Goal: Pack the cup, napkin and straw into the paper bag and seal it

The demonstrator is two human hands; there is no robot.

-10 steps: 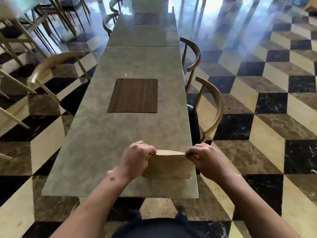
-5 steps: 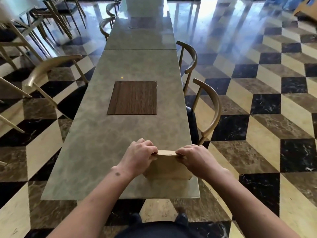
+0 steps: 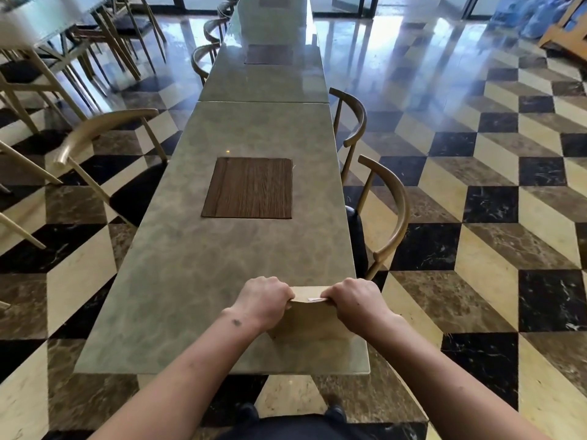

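Both grips, left hand (image 3: 263,301) and right hand (image 3: 355,301), pinch the paper bag (image 3: 309,322) on a marble table (image 3: 190,281).

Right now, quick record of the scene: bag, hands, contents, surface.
bag: paper bag stands at the near right edge of the table
left hand: left hand grips the bag's top edge
right hand: right hand grips the same edge, opposite side
top: folded over; a pale strip shows between the hands
contents: not visible
also on table: wooden inlay panel

No legible text, labels or numbers on anything here.
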